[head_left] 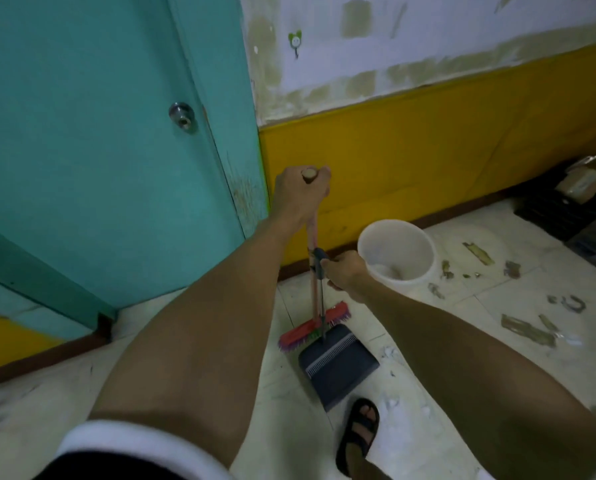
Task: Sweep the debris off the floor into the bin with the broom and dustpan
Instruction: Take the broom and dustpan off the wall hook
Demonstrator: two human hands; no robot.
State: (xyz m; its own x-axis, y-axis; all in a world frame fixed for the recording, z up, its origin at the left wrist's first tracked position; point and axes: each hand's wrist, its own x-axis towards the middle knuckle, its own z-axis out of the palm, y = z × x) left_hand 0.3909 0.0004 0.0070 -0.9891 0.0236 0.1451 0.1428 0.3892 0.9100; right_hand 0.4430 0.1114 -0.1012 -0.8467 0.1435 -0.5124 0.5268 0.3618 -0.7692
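Observation:
My left hand (301, 195) grips the top of the broom's pink handle. The broom (310, 327) stands upright, its red head with purple bristles on the floor near the wall. My right hand (345, 271) holds the grip of the dark grey long-handled dustpan (338, 362), whose pan rests on the tiles just in front of the broom head. A white bin (398, 251) stands right of my right hand, against the yellow wall, with some pale debris inside. Scraps of debris (526, 329) lie scattered on the tiles to the right.
A teal door (99, 150) with a metal knob fills the left. The yellow and white wall (428, 143) runs behind the bin. Dark crates and boxes (573, 202) sit at the far right. My sandalled foot (358, 434) stands just below the dustpan.

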